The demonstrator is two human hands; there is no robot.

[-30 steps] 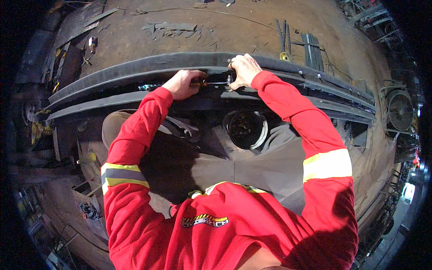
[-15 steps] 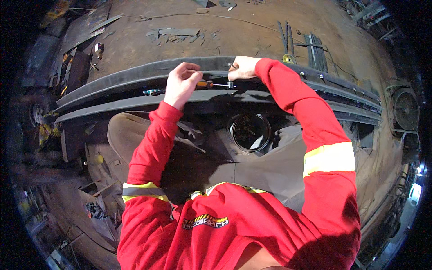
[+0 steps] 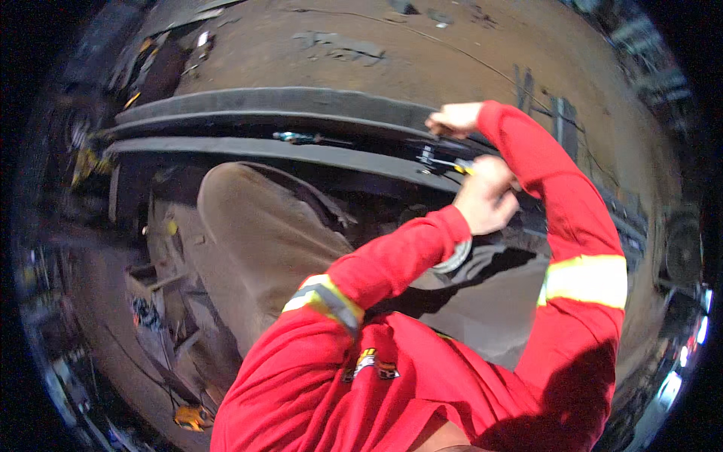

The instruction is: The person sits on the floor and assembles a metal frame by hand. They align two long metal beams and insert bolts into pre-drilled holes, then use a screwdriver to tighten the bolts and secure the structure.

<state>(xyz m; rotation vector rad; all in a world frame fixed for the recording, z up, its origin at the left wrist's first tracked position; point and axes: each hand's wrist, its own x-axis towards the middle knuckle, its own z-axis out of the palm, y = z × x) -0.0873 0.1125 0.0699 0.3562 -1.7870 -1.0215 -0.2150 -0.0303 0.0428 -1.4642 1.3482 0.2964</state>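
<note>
My left hand [image 3: 489,197] is closed around the yellow handle of a screwdriver [image 3: 464,166]. The shaft points left, to a small metal fitting [image 3: 427,160] on the dark beams. Just above it, my right hand [image 3: 454,119] hovers with curled fingers by the far beam; whether something small is in them is hidden by blur. The long dark metal beams [image 3: 248,105] run across in front of me. Between them lies a second screwdriver [image 3: 297,138] with a teal handle. My left forearm partly covers a round container [image 3: 456,260] between my legs.
Dark metal bars [image 3: 565,124] lie on the brown floor beyond the beams at right. Flat scraps [image 3: 343,45] are scattered farther off. An open box [image 3: 147,282] stands at lower left, near an orange-yellow tool [image 3: 192,416]. A round fan-like object [image 3: 681,245] is at far right.
My left hand swung right with the yellow-handled screwdriver, which now points left instead of right. My right hand lifted off the fitting. The view shifted, and more of the teal-handled screwdriver shows.
</note>
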